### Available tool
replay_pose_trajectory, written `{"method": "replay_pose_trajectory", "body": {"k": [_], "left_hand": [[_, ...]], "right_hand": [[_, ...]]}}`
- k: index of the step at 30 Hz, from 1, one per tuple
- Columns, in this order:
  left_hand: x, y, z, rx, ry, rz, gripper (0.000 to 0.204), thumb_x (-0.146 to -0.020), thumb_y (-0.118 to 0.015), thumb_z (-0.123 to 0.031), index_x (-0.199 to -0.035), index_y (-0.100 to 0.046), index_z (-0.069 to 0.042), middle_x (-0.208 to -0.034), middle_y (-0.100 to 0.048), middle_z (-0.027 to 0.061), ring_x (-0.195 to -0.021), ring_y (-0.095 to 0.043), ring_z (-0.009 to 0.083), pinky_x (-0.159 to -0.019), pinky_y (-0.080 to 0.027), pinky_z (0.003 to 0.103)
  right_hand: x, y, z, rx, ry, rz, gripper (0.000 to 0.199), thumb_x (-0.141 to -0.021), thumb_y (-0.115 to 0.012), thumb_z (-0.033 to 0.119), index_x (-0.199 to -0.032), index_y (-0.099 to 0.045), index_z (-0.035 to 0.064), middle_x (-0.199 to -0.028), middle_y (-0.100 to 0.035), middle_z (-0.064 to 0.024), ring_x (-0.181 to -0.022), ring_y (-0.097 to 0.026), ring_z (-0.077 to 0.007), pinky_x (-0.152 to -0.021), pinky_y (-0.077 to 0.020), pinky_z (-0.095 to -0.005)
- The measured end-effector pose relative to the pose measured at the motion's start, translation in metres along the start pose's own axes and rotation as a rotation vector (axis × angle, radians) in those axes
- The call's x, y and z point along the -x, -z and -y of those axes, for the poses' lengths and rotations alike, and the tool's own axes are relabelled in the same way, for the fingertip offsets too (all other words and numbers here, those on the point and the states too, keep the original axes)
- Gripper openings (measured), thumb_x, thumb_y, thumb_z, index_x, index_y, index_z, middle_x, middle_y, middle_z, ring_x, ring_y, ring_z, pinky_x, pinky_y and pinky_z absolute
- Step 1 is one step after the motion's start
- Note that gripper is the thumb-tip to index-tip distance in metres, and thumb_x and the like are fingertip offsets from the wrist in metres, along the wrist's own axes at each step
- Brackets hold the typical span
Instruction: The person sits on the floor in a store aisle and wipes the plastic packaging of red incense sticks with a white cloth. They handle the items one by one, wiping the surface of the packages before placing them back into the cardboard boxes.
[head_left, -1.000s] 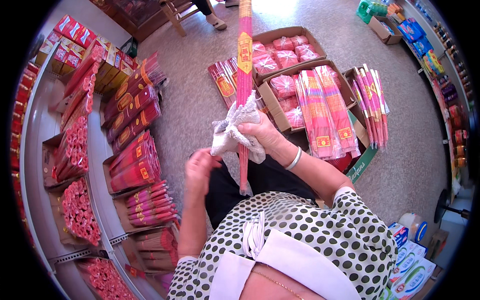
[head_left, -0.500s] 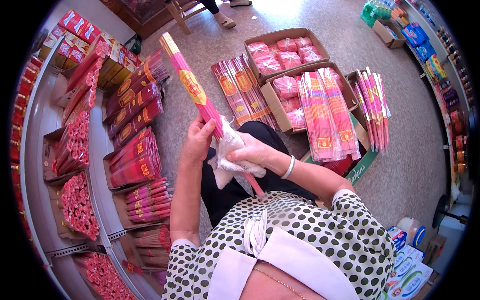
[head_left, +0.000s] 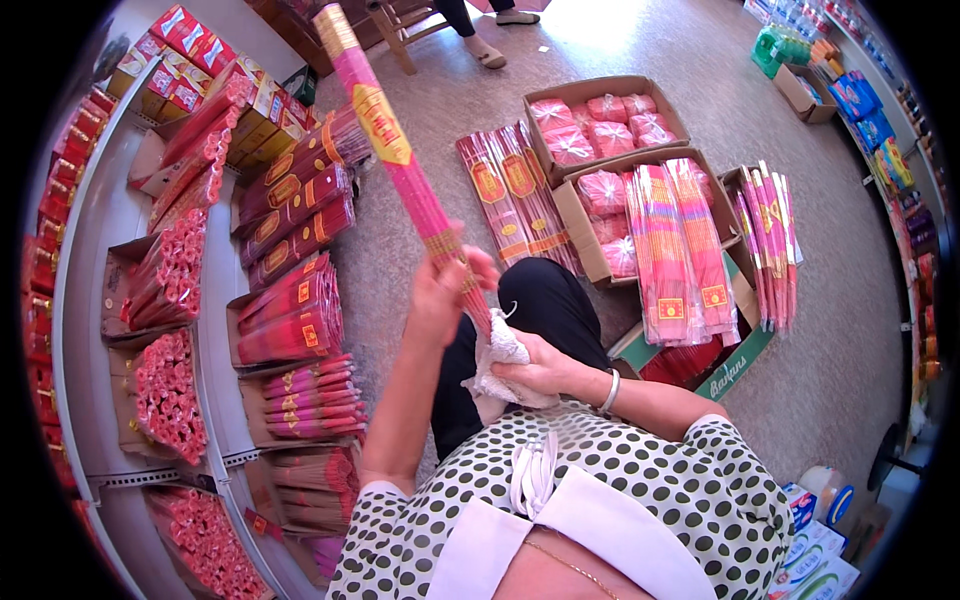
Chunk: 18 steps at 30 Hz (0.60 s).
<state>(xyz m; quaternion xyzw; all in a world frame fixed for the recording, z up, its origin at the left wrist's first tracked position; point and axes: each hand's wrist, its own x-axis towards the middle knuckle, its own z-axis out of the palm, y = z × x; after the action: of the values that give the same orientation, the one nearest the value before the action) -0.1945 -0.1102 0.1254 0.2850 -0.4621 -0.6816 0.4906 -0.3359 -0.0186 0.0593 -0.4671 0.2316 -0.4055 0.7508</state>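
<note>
A long pink-wrapped bundle of incense sticks [head_left: 408,178] with a yellow label band slants up and to the left in front of me. My left hand [head_left: 443,292] is closed around its lower half. Lower down, my right hand [head_left: 537,366] grips a white cloth [head_left: 500,352] wrapped about the bundle's bottom end, which the cloth hides. Both hands are above my lap, over my dark trousers [head_left: 555,295].
Shelves [head_left: 205,370] of red and pink incense packs line the left. Ahead stand open cartons [head_left: 603,85] of pink packets, with flat incense packs [head_left: 665,255] laid across one. A green-edged carton [head_left: 742,365] sits nearer. Another person's feet [head_left: 487,52] show at the top.
The bundle has risen, and its lower end no longer sticks out below the cloth. My left hand is now lower in the view and blurred; my right hand with the cloth has shifted down.
</note>
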Motion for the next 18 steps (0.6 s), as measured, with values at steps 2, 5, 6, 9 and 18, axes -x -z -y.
{"method": "replay_pose_trajectory", "body": {"k": [2, 5, 6, 9, 18], "left_hand": [[0.016, -0.003, 0.017, -0.043, 0.069, 0.053, 0.04, -0.086, -0.056, -0.018, -0.119, -0.041, -0.003, -0.087, -0.058, 0.0131, -0.078, -0.06, 0.0219, -0.071, -0.05, 0.035], [0.025, -0.006, 0.027, 0.038, 0.154, -0.004, 0.027, -0.085, -0.056, -0.01, -0.108, -0.043, -0.002, -0.077, -0.055, 0.0078, -0.073, -0.058, 0.0195, -0.071, -0.049, 0.033], [0.026, -0.005, 0.026, 0.033, 0.163, -0.015, 0.026, -0.086, -0.056, -0.01, -0.108, -0.043, -0.002, -0.076, -0.054, 0.007, -0.072, -0.057, 0.0186, -0.071, -0.049, 0.033], [0.025, -0.001, 0.02, -0.015, 0.151, -0.054, 0.026, -0.086, -0.055, -0.008, -0.107, -0.043, -0.002, -0.073, -0.051, 0.0051, -0.07, -0.054, 0.0162, -0.071, -0.047, 0.032], [0.033, 0.004, -0.009, -0.266, 0.199, -0.099, 0.024, -0.084, -0.056, -0.007, -0.105, -0.044, -0.002, -0.069, -0.048, 0.0015, -0.05, -0.045, 0.0074, -0.046, -0.039, 0.021]], "right_hand": [[-0.003, 0.002, 0.002, 0.026, 0.012, -0.012, 0.037, -0.084, -0.055, 0.004, -0.118, -0.043, 0.004, -0.1, -0.053, -0.0021, -0.094, -0.05, -0.0104, -0.085, -0.0414, -0.028], [-0.004, 0.002, -0.007, 0.031, 0.024, 0.008, 0.039, -0.082, -0.056, 0.005, -0.118, -0.043, 0.0039, -0.101, -0.053, -0.004, -0.096, -0.051, -0.0122, -0.086, -0.0415, -0.0294], [-0.004, 0.002, -0.01, 0.027, 0.027, 0.021, 0.04, -0.081, -0.056, 0.005, -0.118, -0.042, 0.0037, -0.102, -0.053, -0.0047, -0.097, -0.051, -0.0129, -0.086, -0.0416, -0.0299], [-0.002, 0.003, -0.006, 0.17, -0.072, 0.103, 0.045, -0.076, -0.057, 0.006, -0.119, -0.042, 0.0022, -0.103, -0.054, -0.0065, -0.097, -0.052, -0.0147, -0.087, -0.0418, -0.031], [-0.004, 0.076, 0.034, -0.759, 0.135, -0.375, 0.05, -0.075, -0.054, 0.021, -0.119, -0.044, -0.0012, -0.112, -0.054, -0.016, -0.101, -0.056, -0.0268, -0.088, -0.0466, -0.0412]]}}
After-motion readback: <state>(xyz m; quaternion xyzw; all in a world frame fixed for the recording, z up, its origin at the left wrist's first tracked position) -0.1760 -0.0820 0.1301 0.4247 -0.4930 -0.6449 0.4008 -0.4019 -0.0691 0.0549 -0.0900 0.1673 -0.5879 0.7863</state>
